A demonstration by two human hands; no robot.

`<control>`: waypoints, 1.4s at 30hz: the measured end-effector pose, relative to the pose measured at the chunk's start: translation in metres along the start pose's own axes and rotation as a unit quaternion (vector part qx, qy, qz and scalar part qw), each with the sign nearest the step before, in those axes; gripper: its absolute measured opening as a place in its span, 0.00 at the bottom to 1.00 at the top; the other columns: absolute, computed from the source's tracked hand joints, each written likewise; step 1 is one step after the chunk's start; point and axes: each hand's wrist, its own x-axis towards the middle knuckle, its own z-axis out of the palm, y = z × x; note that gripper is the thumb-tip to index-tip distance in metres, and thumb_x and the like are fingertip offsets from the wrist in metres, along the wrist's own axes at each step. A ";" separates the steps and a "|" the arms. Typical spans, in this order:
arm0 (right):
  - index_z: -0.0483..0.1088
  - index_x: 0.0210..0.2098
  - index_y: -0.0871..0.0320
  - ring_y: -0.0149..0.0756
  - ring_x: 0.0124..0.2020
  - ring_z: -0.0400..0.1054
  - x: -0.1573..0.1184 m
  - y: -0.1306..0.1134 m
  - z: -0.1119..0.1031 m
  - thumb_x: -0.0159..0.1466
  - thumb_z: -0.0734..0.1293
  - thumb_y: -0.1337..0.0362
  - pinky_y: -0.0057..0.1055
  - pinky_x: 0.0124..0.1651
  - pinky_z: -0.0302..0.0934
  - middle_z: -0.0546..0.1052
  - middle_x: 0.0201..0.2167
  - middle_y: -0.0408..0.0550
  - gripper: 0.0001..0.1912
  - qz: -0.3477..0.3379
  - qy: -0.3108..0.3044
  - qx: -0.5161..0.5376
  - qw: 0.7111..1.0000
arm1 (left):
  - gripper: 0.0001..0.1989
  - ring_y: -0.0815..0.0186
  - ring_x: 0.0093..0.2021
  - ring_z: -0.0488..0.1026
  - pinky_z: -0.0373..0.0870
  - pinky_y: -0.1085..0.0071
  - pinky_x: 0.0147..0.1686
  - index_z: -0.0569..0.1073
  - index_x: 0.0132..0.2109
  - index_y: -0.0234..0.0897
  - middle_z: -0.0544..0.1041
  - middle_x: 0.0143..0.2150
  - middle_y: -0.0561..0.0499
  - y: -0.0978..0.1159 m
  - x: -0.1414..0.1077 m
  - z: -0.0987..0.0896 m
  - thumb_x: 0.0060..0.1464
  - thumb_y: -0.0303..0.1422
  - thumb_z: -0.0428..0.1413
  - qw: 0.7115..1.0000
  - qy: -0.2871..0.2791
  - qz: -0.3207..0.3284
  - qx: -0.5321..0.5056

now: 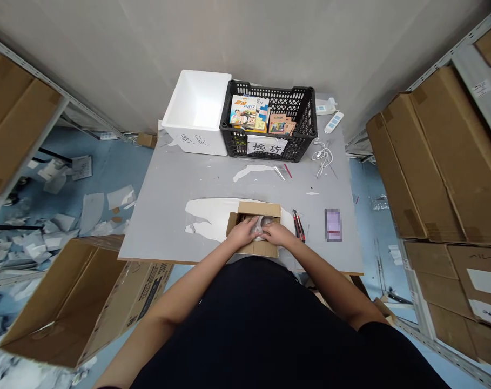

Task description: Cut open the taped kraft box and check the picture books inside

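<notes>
From my remote view, both hands are half closed over a plastic-wrapped item (260, 227), which sits inside a small open cardboard box (254, 249) on the grey table (168, 183). The left hand (241, 232) presses its fingers on the item from 9 o'clock, and the right hand (278, 234) from 3 o'clock. I cannot tell how firm the grip is. Red-handled cutters (298, 226) lie just beside the box at 3 o'clock. A black plastic crate (305, 124) stands at 12 o'clock, with a white foam box (196, 135) at 11 o'clock.
</notes>
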 end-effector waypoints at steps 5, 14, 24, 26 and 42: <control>0.76 0.43 0.61 0.42 0.43 0.72 0.005 0.019 -0.014 0.63 0.61 0.69 0.32 0.46 0.60 0.79 0.42 0.57 0.14 -0.054 -0.070 -0.103 0.991 | 0.32 0.56 0.57 0.69 0.67 0.66 0.50 0.51 0.69 0.42 0.66 0.63 0.43 -0.005 0.001 0.001 0.60 0.40 0.50 1.000 -0.006 -0.026 -0.008; 0.79 0.34 0.66 0.48 0.40 0.74 0.030 0.017 0.009 0.55 0.67 0.72 0.38 0.49 0.60 0.80 0.35 0.63 0.09 -0.055 -0.151 -0.172 0.972 | 0.29 0.56 0.60 0.66 0.68 0.63 0.52 0.55 0.68 0.49 0.55 0.69 0.45 -0.011 -0.005 0.015 0.60 0.29 0.47 1.000 0.015 0.027 -0.002; 0.77 0.40 0.63 0.44 0.41 0.73 0.028 0.021 0.000 0.62 0.61 0.67 0.35 0.47 0.61 0.80 0.39 0.60 0.13 -0.094 -0.133 -0.158 0.974 | 0.28 0.52 0.62 0.63 0.62 0.60 0.58 0.67 0.61 0.45 0.60 0.67 0.43 -0.008 -0.011 0.005 0.56 0.50 0.54 0.997 -0.037 0.068 -0.005; 0.76 0.40 0.63 0.44 0.43 0.71 0.027 0.019 -0.001 0.63 0.60 0.67 0.35 0.48 0.60 0.79 0.40 0.60 0.14 -0.104 -0.125 -0.153 0.975 | 0.26 0.52 0.59 0.67 0.64 0.61 0.56 0.69 0.59 0.45 0.63 0.65 0.43 -0.009 -0.009 0.005 0.56 0.49 0.54 0.996 -0.062 0.058 0.009; 0.73 0.31 0.60 0.40 0.37 0.62 -0.015 0.012 -0.031 0.68 0.59 0.60 0.39 0.51 0.52 0.74 0.29 0.51 0.16 -0.244 0.035 -0.137 0.960 | 0.16 0.59 0.46 0.74 0.68 0.67 0.45 0.73 0.49 0.39 0.73 0.48 0.44 -0.013 -0.006 0.006 0.62 0.42 0.47 0.994 -0.072 0.059 0.050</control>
